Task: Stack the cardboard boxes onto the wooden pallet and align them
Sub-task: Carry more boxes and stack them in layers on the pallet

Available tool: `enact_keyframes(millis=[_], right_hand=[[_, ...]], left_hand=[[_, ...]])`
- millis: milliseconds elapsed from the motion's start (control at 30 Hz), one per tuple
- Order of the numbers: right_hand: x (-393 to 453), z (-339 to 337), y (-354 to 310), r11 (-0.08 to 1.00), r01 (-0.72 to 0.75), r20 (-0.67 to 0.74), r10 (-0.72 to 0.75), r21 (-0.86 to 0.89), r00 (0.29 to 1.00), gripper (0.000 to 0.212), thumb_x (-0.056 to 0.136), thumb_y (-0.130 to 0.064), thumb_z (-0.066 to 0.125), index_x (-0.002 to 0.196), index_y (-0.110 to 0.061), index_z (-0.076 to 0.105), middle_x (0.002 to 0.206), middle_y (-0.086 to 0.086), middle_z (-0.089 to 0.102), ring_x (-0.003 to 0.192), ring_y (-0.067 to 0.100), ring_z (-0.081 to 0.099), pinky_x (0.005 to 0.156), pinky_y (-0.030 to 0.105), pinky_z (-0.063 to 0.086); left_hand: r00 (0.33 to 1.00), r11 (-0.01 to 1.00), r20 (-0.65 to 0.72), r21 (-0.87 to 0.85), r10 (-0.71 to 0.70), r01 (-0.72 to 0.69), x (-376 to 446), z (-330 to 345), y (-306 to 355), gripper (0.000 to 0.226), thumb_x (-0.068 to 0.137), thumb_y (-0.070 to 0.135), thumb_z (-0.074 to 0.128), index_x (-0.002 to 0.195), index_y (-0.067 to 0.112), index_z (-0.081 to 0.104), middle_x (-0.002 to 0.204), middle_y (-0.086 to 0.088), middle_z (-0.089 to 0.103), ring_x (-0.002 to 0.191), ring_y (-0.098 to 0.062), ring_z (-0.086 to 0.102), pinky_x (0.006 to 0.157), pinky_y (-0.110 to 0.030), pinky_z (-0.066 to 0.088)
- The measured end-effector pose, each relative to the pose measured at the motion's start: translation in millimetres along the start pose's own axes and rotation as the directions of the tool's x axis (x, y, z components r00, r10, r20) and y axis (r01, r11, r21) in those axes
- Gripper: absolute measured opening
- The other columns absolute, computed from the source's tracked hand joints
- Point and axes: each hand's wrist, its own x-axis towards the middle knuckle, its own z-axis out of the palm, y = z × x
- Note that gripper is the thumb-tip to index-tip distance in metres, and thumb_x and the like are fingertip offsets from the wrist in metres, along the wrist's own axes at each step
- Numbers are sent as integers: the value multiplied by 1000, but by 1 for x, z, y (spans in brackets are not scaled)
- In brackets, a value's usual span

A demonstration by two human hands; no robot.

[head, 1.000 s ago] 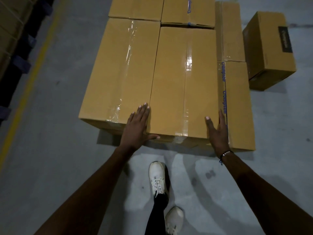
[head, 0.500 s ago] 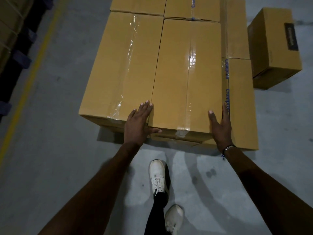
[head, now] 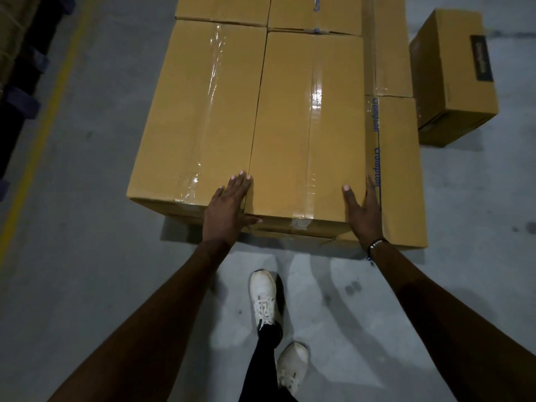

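Nearest, both hands lie flat with straight fingers on the near end of the upper box (head: 307, 134): the left hand (head: 227, 207) at its near-left corner, over the seam with the neighbouring box (head: 200, 111), the right hand (head: 362, 210) at its near-right corner. Flat palms suit pushing it square. Its long axis runs away from the person, atop the stack. The pallet beneath is hidden.
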Motion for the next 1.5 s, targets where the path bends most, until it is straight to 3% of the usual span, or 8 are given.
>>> enact_keyframes(millis=[167,333,433,600,767,867,1033,1500], right_hand=[[-15,-12,-14,997,-57,-1,58,53,998,70,103,-29,68,163,-17,35,167,7,39,152,21,39,113,21,31],[-41,-55,-65,985,-42,-38,49,168,998,59,105,-29,66,159,-21,44,157,0,52,133,6,52,101,11,43],[-67,-93,-108,979,9,-52,1,206,999,54,105,-33,64,156,-21,48,155,-1,55,135,7,55,117,33,44],[-124,-161,-179,961,35,-65,-17,274,998,46,105,-35,65,148,-22,58,144,-8,64,132,8,60,113,46,51],[-180,-229,-235,924,22,-108,21,383,994,40,104,-33,65,141,-19,65,137,0,69,128,17,66,99,38,59],[-205,-270,-267,902,24,-167,54,432,984,38,104,-31,65,139,-17,66,133,-1,72,123,15,69,89,26,60],[-232,-328,-298,861,40,-266,112,507,957,32,106,-27,61,136,-17,66,134,1,72,122,17,70,97,37,57],[-175,-454,-292,804,129,-491,219,580,843,35,106,-27,62,139,-16,65,131,-2,73,119,15,71,97,38,57]], left_hand=[[991,1000,137,9,-3,2,1,-26,8,104,80,21,88,164,19,27,173,-1,20,156,-25,27,122,-50,36],[990,951,104,-282,-99,125,-12,-73,44,80,80,4,81,153,11,48,152,-11,54,135,-30,55,113,-40,46],[981,879,27,-440,-192,184,-29,-119,87,65,85,4,79,146,13,57,146,-10,61,132,-25,58,108,-36,47],[980,746,-8,-650,-198,146,-67,-202,150,42,91,2,74,130,15,67,130,1,70,119,-13,67,91,-38,61],[990,704,-46,-707,-135,63,-95,-268,203,30,95,5,71,122,18,69,117,8,73,96,4,70,83,-24,57],[993,675,-34,-736,-111,50,-96,-297,236,27,95,5,72,118,20,70,114,9,74,93,0,72,81,-28,57],[1000,615,16,-788,-11,19,-74,-324,300,28,94,3,71,114,22,70,114,8,75,98,-15,73,83,-35,59],[983,537,133,-842,123,47,31,-315,474,17,96,5,67,109,14,72,116,4,74,91,-1,70,73,-33,54]])
